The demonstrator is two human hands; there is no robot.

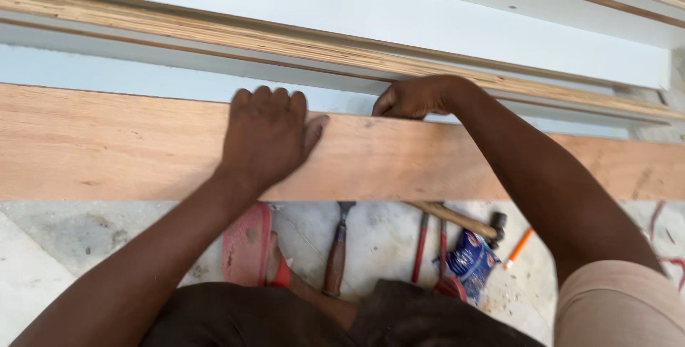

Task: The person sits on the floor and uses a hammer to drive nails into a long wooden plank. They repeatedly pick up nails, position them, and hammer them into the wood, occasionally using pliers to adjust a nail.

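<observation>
A long reddish plywood board [107, 144] runs across the view from left to right. My left hand [267, 133] lies flat on it, fingers hooked over its far edge. My right hand [414, 97] is closed at the same far edge, a little to the right, fingers curled as if pinching something small that I cannot make out. Behind the board lie white laminated panels [399, 15] with layered plywood edges [214, 33].
On the pale floor under the board lie a wooden-handled chisel [335, 254], red-handled pliers [428, 247], a hammer [471, 222], a blue packet [471, 261] and an orange pencil [519, 247]. My foot in a red sandal [248, 243] rests at the lower middle.
</observation>
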